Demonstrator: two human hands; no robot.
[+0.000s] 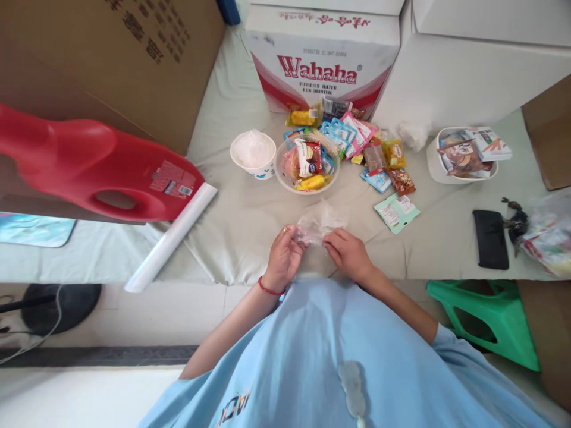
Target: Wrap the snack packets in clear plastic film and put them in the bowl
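Observation:
Both my hands meet near the table's front edge, pinching a thin clear plastic bag (317,224) between them. My left hand (284,257), with a red cord at the wrist, grips the bag's left side with curled fingers. My right hand (347,252) holds its right side. Just beyond the bag stands a clear plastic bowl (282,169) filled with wrapped snacks. A white bowl (252,153) of something white sits to its left. Several loose snack packets (373,156) lie scattered behind and to the right of the clear bowl.
A red jug (96,166) and a roll of clear film (172,236) lie at the left. A Wahaha water carton (323,59) stands at the back. A white tub of packets (432,165), a black phone (490,239), a filled plastic bag (549,235) and a green stool (488,315) are at the right.

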